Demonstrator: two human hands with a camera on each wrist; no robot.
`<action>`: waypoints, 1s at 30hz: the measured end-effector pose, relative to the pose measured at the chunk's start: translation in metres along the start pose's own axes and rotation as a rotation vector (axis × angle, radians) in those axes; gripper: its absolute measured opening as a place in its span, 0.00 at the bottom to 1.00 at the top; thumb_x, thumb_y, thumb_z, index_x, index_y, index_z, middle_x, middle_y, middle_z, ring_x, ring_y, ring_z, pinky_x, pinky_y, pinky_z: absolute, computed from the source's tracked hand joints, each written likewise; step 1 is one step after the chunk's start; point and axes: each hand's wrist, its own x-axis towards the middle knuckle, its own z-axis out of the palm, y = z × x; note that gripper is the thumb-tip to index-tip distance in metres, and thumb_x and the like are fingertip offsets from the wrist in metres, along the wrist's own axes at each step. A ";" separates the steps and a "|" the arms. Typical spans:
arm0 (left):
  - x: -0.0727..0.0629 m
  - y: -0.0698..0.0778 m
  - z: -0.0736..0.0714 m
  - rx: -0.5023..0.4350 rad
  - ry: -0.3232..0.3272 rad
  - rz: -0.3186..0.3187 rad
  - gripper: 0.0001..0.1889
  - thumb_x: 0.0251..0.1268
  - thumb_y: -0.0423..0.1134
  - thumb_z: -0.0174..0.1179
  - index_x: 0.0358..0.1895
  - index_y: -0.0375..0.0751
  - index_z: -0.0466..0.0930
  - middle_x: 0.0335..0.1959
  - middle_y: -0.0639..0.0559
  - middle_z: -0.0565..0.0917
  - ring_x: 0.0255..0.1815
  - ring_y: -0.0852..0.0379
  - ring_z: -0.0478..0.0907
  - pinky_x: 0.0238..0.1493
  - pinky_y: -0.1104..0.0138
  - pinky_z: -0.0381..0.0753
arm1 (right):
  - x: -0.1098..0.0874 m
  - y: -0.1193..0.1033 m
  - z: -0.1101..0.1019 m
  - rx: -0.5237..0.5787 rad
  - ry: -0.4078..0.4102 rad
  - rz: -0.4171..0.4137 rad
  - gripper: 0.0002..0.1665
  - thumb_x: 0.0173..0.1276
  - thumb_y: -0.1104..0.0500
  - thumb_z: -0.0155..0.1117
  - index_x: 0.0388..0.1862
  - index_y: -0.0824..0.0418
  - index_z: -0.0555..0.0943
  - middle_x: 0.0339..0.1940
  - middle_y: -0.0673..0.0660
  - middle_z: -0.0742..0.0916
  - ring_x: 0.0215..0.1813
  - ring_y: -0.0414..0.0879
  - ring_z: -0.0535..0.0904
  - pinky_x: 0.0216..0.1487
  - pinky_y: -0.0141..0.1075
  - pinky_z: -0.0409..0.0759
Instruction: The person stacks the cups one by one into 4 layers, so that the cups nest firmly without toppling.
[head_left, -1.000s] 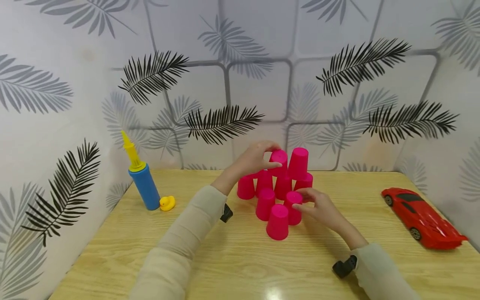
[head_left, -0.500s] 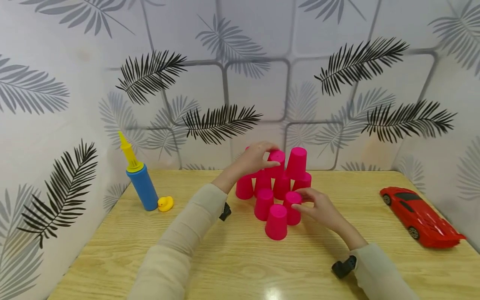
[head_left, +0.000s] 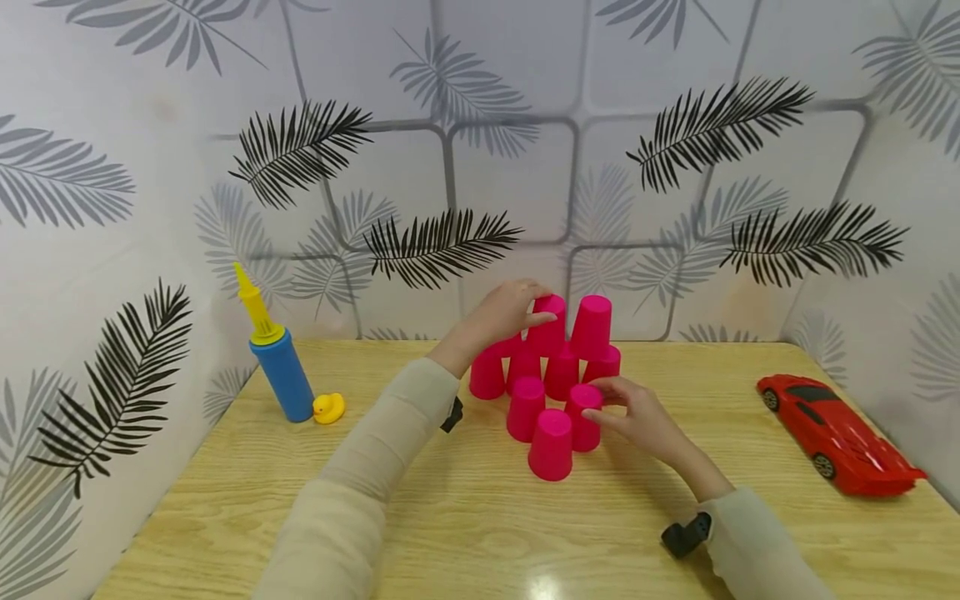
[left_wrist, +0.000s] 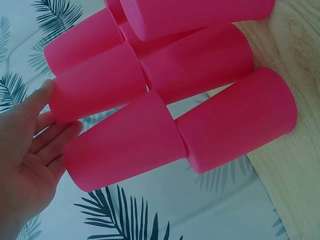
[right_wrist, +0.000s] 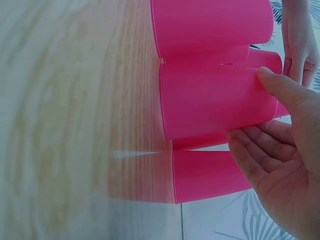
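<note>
Several pink cups stand upside down on the table, grouped close together. At the back, a row of cups bears an upper tier. There my left hand (head_left: 501, 315) holds an upper cup (head_left: 550, 335) near its top; the left wrist view shows the thumb on one side of that cup (left_wrist: 97, 82) and the fingers beneath. At the front right of the group, my right hand (head_left: 647, 423) pinches a cup (right_wrist: 217, 102) between thumb and fingers. A front cup (head_left: 551, 447) stands beside it, untouched. The left forearm and hand partly hide the upper left cups.
On the wooden table (head_left: 480, 533), a blue and yellow hand pump (head_left: 283, 375) stands at the left beside a yellow rubber duck (head_left: 328, 408). A red toy car (head_left: 836, 437) lies at the right. A patterned wall (head_left: 517, 183) rises behind the table.
My left hand and its cup have shifted slightly back and left, and the cup sits a little higher in view. The right hand stays on its cup. The head view has drifted slightly.
</note>
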 end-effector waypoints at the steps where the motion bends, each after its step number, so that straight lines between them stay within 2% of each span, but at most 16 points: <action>1: 0.000 -0.001 0.000 0.002 -0.003 -0.005 0.24 0.69 0.48 0.60 0.63 0.39 0.77 0.60 0.44 0.81 0.63 0.49 0.77 0.67 0.62 0.76 | 0.000 0.000 0.001 0.001 0.001 0.000 0.25 0.60 0.58 0.73 0.54 0.67 0.78 0.48 0.63 0.87 0.47 0.55 0.85 0.52 0.55 0.84; 9: -0.002 -0.004 0.001 0.010 -0.033 -0.047 0.24 0.69 0.46 0.60 0.64 0.39 0.76 0.61 0.45 0.81 0.64 0.50 0.77 0.67 0.63 0.76 | -0.001 -0.004 0.004 0.001 -0.007 -0.004 0.25 0.61 0.57 0.72 0.54 0.66 0.78 0.48 0.62 0.87 0.48 0.55 0.85 0.50 0.55 0.84; 13: -0.004 -0.005 0.001 0.022 -0.035 -0.044 0.25 0.70 0.46 0.59 0.65 0.39 0.74 0.63 0.45 0.80 0.66 0.50 0.76 0.68 0.63 0.75 | 0.000 -0.004 0.004 0.000 -0.007 -0.001 0.26 0.61 0.57 0.72 0.55 0.67 0.78 0.49 0.63 0.86 0.48 0.56 0.85 0.52 0.56 0.84; 17: -0.009 -0.008 0.001 -0.005 -0.019 -0.038 0.27 0.69 0.46 0.59 0.68 0.38 0.71 0.67 0.44 0.76 0.70 0.49 0.72 0.72 0.62 0.71 | 0.000 -0.004 0.005 -0.002 -0.008 -0.005 0.25 0.61 0.57 0.72 0.54 0.67 0.78 0.49 0.63 0.87 0.48 0.56 0.85 0.51 0.56 0.84; 19: -0.015 -0.009 0.001 -0.025 0.021 -0.036 0.28 0.69 0.46 0.60 0.68 0.38 0.70 0.68 0.44 0.75 0.71 0.48 0.70 0.73 0.61 0.69 | -0.001 -0.004 0.005 0.003 -0.011 -0.012 0.25 0.61 0.58 0.72 0.54 0.67 0.78 0.49 0.63 0.87 0.49 0.57 0.85 0.51 0.55 0.84; 22: -0.026 -0.008 0.002 -0.072 0.127 -0.018 0.28 0.69 0.45 0.61 0.68 0.37 0.70 0.68 0.44 0.75 0.72 0.48 0.70 0.73 0.61 0.70 | -0.005 -0.003 0.002 0.001 -0.013 -0.005 0.25 0.61 0.58 0.72 0.55 0.68 0.78 0.50 0.64 0.86 0.49 0.58 0.85 0.53 0.56 0.83; 26: -0.044 0.002 0.005 -0.144 0.289 0.070 0.28 0.64 0.42 0.65 0.66 0.36 0.73 0.65 0.43 0.78 0.67 0.48 0.75 0.67 0.61 0.76 | -0.014 0.001 -0.009 -0.041 0.008 0.031 0.27 0.61 0.58 0.72 0.56 0.69 0.77 0.50 0.65 0.86 0.49 0.59 0.84 0.54 0.56 0.83; 28: -0.053 0.008 0.008 -0.185 0.327 0.118 0.28 0.62 0.41 0.67 0.64 0.35 0.74 0.63 0.42 0.79 0.64 0.46 0.78 0.63 0.60 0.80 | -0.019 0.004 -0.017 -0.070 0.029 0.046 0.27 0.61 0.58 0.72 0.56 0.69 0.77 0.50 0.65 0.86 0.49 0.59 0.84 0.54 0.56 0.82; 30: -0.062 0.014 0.013 -0.218 0.337 0.152 0.28 0.61 0.40 0.68 0.63 0.35 0.75 0.62 0.42 0.81 0.61 0.46 0.80 0.60 0.61 0.82 | -0.023 0.007 -0.025 -0.095 0.059 0.049 0.27 0.60 0.59 0.72 0.55 0.70 0.78 0.49 0.65 0.86 0.48 0.59 0.84 0.53 0.55 0.83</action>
